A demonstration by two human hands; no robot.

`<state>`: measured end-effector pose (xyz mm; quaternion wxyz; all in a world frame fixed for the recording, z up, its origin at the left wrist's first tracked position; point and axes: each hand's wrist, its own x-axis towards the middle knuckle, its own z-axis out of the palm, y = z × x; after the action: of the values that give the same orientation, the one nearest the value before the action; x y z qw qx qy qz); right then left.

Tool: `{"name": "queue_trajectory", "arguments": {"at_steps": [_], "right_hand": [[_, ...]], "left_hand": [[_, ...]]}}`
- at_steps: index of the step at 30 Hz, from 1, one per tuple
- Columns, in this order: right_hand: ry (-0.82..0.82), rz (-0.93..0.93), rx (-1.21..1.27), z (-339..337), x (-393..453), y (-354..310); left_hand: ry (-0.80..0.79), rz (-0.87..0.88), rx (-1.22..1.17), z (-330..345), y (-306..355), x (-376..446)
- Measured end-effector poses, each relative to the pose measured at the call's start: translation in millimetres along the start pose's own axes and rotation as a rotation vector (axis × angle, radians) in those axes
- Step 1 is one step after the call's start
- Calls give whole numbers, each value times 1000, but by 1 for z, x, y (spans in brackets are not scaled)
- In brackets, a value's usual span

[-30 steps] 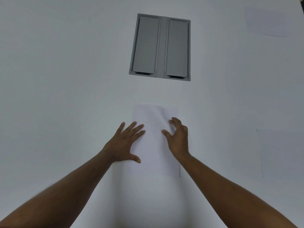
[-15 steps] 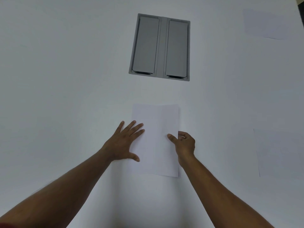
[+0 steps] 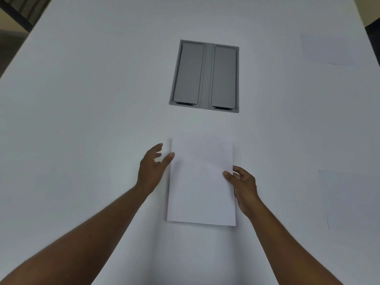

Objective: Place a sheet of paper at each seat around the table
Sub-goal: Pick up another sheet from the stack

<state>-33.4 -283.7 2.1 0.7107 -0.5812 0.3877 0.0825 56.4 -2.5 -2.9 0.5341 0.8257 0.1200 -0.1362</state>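
Our smooth white table (image 3: 82, 120), grey rectangular two-flap hatch (image 3: 204, 76) beyond our hands, our right hand (image 3: 243, 185) pinching the thin white sheet (image 3: 201, 182) by its edge, our left hand (image 3: 152, 167) loosely spread beside the opposite edge, two more sheets (image 3: 349, 198) flat rightward

Right hand (image 3: 243, 183) fingers tucked behind sheet (image 3: 201, 179) edge at 3 o'clock, far sheet (image 3: 329, 49) at 1 o'clock faint, near sheet (image 3: 349, 198) cut off by frame edge

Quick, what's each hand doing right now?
Left hand: open, fingers spread beside the sheet of paper, thumb at its left edge.
Right hand: pinching the sheet's right edge.
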Motion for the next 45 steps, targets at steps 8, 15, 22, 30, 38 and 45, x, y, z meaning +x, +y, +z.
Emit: {"name": "queue_trajectory", "arguments": {"at_steps": [8,15,22,30,38,45], "right_hand": [[-154,-47,51,4,-43,-12],[-348,-106,-72,34,-87,-12],[-523,-145,-315,92,-125,3],[-568,-220,-425,175,-195,16],[-646,-324,-506,294,-284,43],[-716,-395,-524,418,-367,87]], "left_hand": [[-357,-250,-451,-26,38,-31],[-41,-216,-545,-63,55,-60],[196,-183,-621,-144,41,-97],[363,-171,-766,-251,-2,-157],[489,-130,-888,-389,-58,-214],[565,-34,-908,-535,-104,-268]]}}
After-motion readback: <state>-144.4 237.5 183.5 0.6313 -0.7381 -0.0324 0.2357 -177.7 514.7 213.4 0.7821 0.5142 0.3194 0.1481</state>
